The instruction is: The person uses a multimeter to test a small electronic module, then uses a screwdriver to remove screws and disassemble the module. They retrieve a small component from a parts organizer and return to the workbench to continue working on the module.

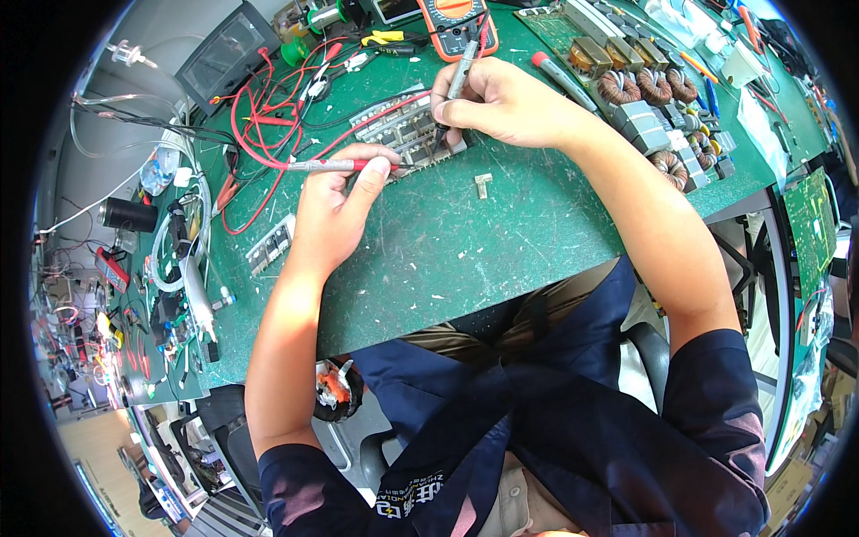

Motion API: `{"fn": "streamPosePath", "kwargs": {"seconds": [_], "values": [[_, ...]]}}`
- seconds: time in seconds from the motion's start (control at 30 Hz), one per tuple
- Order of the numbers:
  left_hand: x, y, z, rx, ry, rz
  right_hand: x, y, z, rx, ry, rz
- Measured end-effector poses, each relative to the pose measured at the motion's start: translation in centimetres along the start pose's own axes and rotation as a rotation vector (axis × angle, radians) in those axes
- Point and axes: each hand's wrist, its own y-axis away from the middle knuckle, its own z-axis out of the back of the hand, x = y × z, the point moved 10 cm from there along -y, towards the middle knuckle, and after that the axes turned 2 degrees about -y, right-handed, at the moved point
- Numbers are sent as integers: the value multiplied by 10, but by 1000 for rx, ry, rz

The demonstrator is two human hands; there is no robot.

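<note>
In my left hand [336, 213] a red test probe [313, 166] with a grey-wrapped handle is pinched, its tip pointing right at the near edge of a circuit board [390, 134]. My right hand [517, 109] grips a second, grey-wrapped test probe [463, 73] steeply, its dark tip down among the board's parts. Whether either tip makes contact is too small to tell. The board lies on the green bench mat [429, 237] with rows of pale components, partly covered by my fingers. Beyond it stands an orange multimeter [458, 25].
Tangled red leads [259, 134] lie at the left. A smaller board strip [271, 246] and a small metal piece [483, 185] rest on the mat. At the right are a large board with copper coils [619, 88] and a red-tipped screwdriver-like tool [559, 76]. A dark-screened device [228, 55] stands far left.
</note>
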Motion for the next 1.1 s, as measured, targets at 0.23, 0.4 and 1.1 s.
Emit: {"fn": "streamPosePath", "kwargs": {"seconds": [0.23,0.4,1.1], "values": [[-2,4,1,-23,3,17,1,0,-2,1,16,-11],[-5,9,16,-115,185,-1,13,1,-2,-51,32,5],[-6,16,55,-210,391,-1,37,14,-69,176,-183,-54]]}}
